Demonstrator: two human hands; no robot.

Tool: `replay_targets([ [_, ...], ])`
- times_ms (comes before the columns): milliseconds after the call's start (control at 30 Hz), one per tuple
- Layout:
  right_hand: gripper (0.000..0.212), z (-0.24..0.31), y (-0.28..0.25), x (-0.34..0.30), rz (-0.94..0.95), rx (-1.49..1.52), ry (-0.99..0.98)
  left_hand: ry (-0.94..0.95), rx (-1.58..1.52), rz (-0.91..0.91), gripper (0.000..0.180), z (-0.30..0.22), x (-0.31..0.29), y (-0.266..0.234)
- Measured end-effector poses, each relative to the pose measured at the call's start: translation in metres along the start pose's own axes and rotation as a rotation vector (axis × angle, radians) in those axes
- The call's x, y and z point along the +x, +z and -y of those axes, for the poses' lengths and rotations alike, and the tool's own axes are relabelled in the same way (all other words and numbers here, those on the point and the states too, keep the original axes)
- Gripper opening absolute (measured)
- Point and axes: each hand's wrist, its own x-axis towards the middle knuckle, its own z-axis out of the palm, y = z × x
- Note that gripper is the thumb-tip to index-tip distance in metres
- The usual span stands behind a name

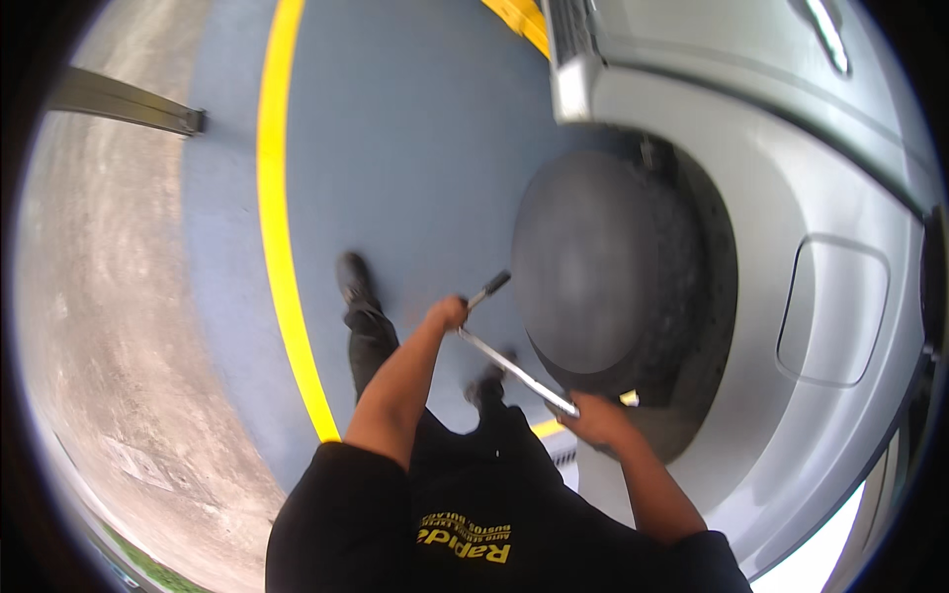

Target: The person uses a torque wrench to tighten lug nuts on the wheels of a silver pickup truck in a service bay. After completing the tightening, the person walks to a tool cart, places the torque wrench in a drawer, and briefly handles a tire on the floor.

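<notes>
My left hand [450, 312] is closed around one end of a long silver bar wrench [519, 368]. A short shaft with a black grip [496, 284] sticks out beyond that fist, at an angle to the bar. Whether grip and bar are one piece is hidden in the fist. At the bar's other end, my right hand [596, 420] has its fingers wrapped round it. The bar slants down to the right, in front of my body. Beside it on the right is a large dark wheel [583, 262], its face blurred, in the wheel arch of a silver vehicle.
The silver vehicle body [771, 168] with a square fuel flap [833, 311] fills the right side. A yellow line [275, 178] runs along the blue-grey floor [415, 128]. A metal post [129, 102] stands at the left, and a yellow part [521, 20] at the top.
</notes>
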Motion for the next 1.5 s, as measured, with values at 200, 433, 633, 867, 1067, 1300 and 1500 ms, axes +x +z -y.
replay_targets([
  [200, 0.051, 0.164, -0.083, -0.041, 0.415, 0.083, -0.119, -0.103, -0.947, -0.281, 0.040, 0.076, -0.273, -0.224],
  [433, 0.056, 0.331, -0.251, -0.027, 0.256, -0.085, -0.394, -0.095, -1.074, -0.390, 0.036, 0.048, -0.363, -0.448],
  [633, 0.058, 0.434, -0.425, 0.017, 0.204, -0.211, -0.324, -0.133, -1.100, -0.336, 0.040, 0.021, -0.317, -0.602],
  [867, 0.043, 0.686, -0.653, 0.016, 0.265, -0.433, -0.489, -0.127, -1.341, -0.537, 0.037, 0.041, -0.359, -0.792],
  [1067, 0.038, 0.951, -0.790, 0.068, 0.109, -0.811, -0.697, -0.136, -1.587, -0.892, 0.038, 0.063, -0.343, -0.979],
  [1300, 0.037, 1.215, -0.931, 0.093, 0.156, -0.867, -0.699, -0.009, -1.446, -1.033, 0.045, 0.159, -0.322, -1.231],
  [1500, 0.059, 1.366, -1.085, 0.122, 0.138, -0.761, -0.794, -0.181, -1.368, -0.909, 0.032, 0.158, -0.310, -1.499],
])
